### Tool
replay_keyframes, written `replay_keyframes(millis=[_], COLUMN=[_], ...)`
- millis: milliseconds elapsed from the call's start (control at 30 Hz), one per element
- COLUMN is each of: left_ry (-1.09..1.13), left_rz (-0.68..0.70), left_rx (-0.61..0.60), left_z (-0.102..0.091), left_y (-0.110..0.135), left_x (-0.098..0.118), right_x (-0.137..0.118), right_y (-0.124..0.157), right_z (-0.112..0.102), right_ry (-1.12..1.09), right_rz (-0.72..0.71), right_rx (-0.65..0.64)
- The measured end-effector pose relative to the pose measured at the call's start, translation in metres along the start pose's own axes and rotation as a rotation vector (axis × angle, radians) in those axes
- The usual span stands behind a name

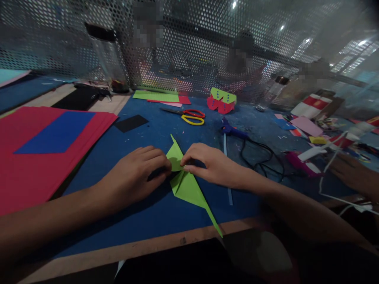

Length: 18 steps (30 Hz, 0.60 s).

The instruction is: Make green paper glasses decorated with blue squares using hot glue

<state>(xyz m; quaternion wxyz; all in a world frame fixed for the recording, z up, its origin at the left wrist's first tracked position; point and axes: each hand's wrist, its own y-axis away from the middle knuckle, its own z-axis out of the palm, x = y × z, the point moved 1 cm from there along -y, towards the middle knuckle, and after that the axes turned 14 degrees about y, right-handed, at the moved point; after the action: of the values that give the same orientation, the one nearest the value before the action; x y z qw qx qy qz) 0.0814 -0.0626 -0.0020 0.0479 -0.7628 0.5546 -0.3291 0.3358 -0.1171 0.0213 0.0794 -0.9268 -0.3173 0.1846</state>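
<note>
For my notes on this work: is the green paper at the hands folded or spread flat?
Folded: the paper shows creases and overlapping layers by the right hand.

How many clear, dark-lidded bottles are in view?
2: a left bottle by the perforated screen, and a right bottle beyond the blue glue gun; more may be hidden.

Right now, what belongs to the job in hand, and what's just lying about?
Job, it seems:
folded green paper
left hand, right hand at it

Lying about, apparently:
scissors
blue glue gun
black paper
red sheets
blue sheet on them
</note>
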Motion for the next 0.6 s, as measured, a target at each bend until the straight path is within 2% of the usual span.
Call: replay_keyframes(millis=[167,600], left_ry=[0.016,0.109], left_rz=[-0.033,-0.061], left_rx=[-0.009,0.007], left_z=[-0.0004,0.0005], left_y=[-0.0033,-0.0058], left_x=[-0.0017,-0.0007], right_x=[0.0007,-0.0026], right_y=[-0.0008,-0.0038], right_z=[0.0060,0.0071], right_ry=[0.080,0.138], right_rz=[0.009,0.045], right_rx=[-0.060,-0.074])
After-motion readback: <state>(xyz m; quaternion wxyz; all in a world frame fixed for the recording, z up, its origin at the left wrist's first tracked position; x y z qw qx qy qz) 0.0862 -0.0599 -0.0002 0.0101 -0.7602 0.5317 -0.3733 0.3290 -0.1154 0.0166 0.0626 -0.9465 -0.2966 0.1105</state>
